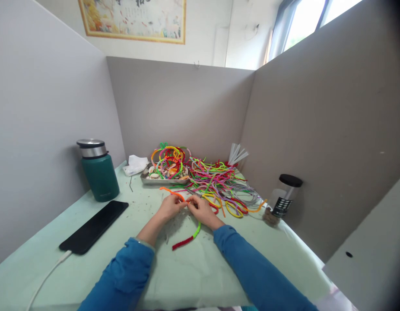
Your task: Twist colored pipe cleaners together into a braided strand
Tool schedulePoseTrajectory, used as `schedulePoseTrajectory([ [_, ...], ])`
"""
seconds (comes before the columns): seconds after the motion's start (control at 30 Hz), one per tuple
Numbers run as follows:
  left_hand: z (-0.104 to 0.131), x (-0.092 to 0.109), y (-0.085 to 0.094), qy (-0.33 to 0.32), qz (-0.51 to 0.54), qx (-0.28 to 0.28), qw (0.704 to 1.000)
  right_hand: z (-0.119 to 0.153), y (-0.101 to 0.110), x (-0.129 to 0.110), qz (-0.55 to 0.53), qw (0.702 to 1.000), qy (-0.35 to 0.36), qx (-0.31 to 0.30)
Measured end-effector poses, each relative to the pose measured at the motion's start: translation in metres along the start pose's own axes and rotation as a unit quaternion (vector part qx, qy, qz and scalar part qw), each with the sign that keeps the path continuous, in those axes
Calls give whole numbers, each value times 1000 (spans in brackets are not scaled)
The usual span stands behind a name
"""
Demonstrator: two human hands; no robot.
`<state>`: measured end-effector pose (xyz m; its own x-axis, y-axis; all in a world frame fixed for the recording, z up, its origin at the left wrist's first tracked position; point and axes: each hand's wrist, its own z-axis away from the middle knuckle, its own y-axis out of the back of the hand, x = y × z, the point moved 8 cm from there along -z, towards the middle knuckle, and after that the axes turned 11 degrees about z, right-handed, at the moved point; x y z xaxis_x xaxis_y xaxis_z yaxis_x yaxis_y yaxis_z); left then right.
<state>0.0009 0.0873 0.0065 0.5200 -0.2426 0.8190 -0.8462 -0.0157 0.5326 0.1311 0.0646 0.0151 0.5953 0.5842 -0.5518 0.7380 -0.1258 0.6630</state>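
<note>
My left hand (170, 207) and my right hand (201, 209) meet over the middle of the table, fingertips pinched together. Between them they grip an orange pipe cleaner (174, 193), whose free end sticks out up and to the left. Below my right hand hangs or lies a green and red pipe cleaner (187, 242); whether it joins the orange one is hidden by the fingers. A heap of many-coloured pipe cleaners (216, 177) spreads just beyond my right hand. Past my left hand, a metal tray (164, 182) holds bent pipe-cleaner loops and small pieces.
At left stand a green bottle (100, 177) and a black phone (94, 226) on a white cable (51, 274). A tissue pack (135, 165) lies behind. On the right are clear strips (236, 154) and a black-lidded jar (282, 202). Grey partitions (180, 103) enclose the table.
</note>
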Motion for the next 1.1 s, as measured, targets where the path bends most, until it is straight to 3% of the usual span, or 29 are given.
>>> schedulePoseTrajectory([
  [0.2,3,8,1,-16,-20,-16,1000,0,0,-2,1,1000,3,-4],
  [0.7,1,-3,-3,24,50,-33,998,1,-2,-2,13,1000,13,-1],
  [1.1,4,9,0,10,0,-16,1000,0,-1,-4,14,1000,14,1],
])
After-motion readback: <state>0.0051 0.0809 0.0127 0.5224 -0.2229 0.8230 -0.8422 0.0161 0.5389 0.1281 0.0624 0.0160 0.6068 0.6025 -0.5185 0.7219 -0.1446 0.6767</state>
